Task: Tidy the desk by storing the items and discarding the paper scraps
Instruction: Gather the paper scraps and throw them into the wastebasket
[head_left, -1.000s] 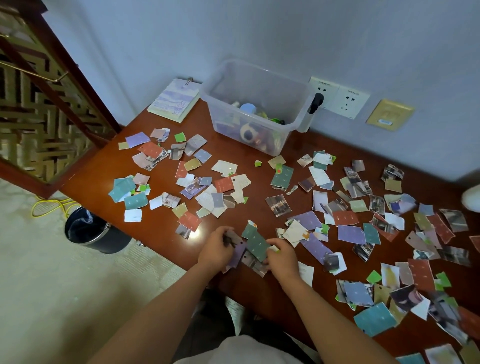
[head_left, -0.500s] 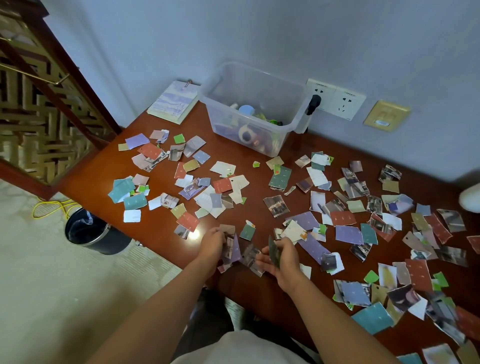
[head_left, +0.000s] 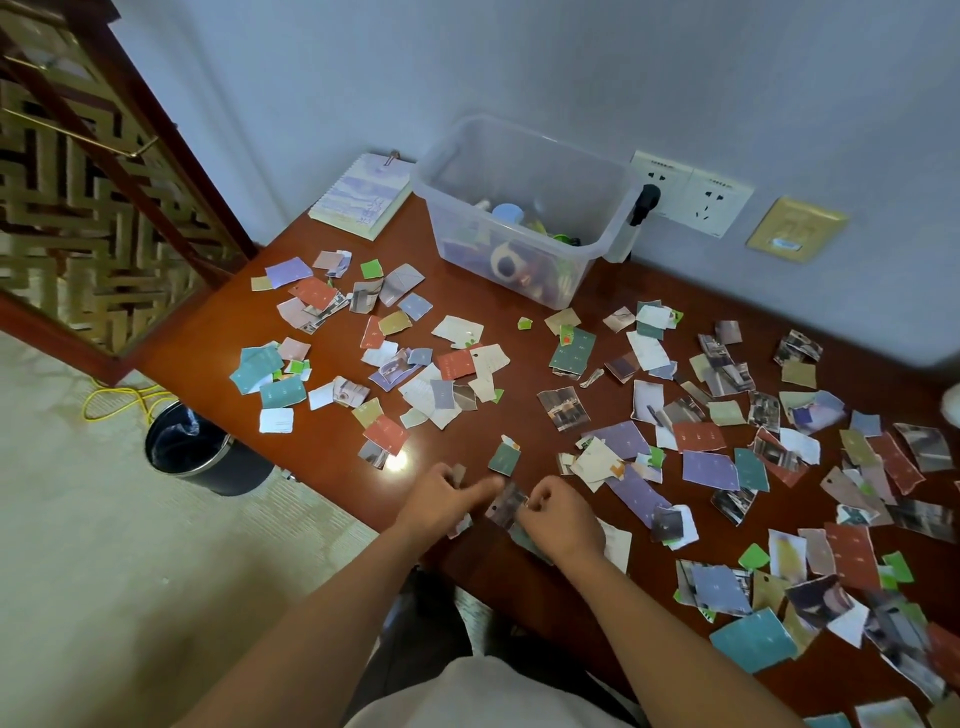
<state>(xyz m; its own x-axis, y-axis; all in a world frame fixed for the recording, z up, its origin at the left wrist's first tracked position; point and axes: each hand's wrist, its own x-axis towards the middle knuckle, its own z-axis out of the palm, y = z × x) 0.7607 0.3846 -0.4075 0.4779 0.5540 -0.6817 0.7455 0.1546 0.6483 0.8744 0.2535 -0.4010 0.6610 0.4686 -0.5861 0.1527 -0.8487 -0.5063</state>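
Several torn paper scraps (head_left: 709, 467) in many colours lie scattered over the red-brown desk (head_left: 332, 457). At the desk's near edge my left hand (head_left: 434, 501) is closed around a small bunch of scraps, whose ends stick out above and below my fingers. My right hand (head_left: 558, 512) pinches a dark scrap (head_left: 506, 504) between the two hands, with more scraps under its palm. A dark green scrap (head_left: 504, 458) lies just beyond my hands. A clear plastic bin (head_left: 613, 228) with small items in it stands at the back by the wall.
A black waste bin (head_left: 200, 452) stands on the floor left of the desk, beside a yellow cable (head_left: 117, 400). A spiral notebook (head_left: 361, 197) lies at the back left corner. Wall sockets (head_left: 691, 192) with a black plug (head_left: 644, 202) are behind the plastic bin. A wooden lattice screen (head_left: 88, 171) is on the left.
My hands have drawn closer together at the desk's edge and gathered scraps there. The green scrap that my right hand held upright is now out of sight; a dark scrap shows in its place.
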